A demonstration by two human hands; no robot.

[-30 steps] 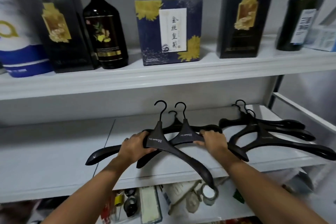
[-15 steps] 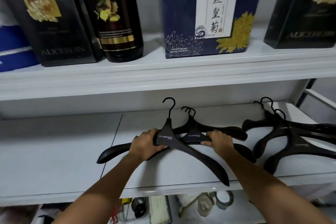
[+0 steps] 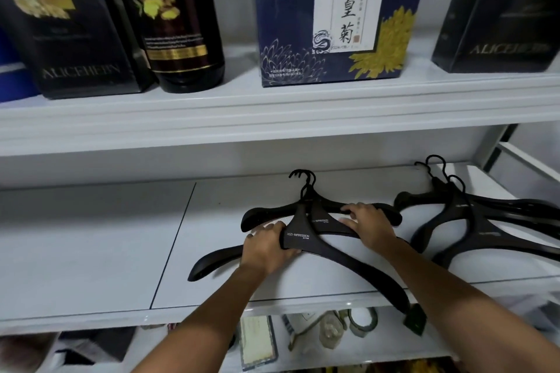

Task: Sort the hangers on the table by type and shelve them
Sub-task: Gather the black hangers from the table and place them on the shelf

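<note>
Three black wide-shouldered hangers [image 3: 306, 236] lie stacked on the white middle shelf [image 3: 91, 251], hooks pointing toward the back wall. My left hand [image 3: 266, 247] grips the left arm of the front hanger beside its printed neck. My right hand [image 3: 368, 225] rests on the stack's right arms with fingers spread. The front hanger's right arm reaches past the shelf's front edge. A second pile of black hangers [image 3: 472, 221] lies on the same shelf to the right, apart from my hands.
The upper shelf [image 3: 272, 118] carries two black boxes [image 3: 69, 39], a dark bottle [image 3: 178, 27] and a blue flowered box [image 3: 330, 15]. Below the front edge, a lower shelf holds tape rolls [image 3: 362, 319] and small clutter. The left half of the middle shelf is bare.
The hanger stack has slid further back on the shelf and its hooks have drawn together. The camera has moved closer, so the shelves fill more of the view.
</note>
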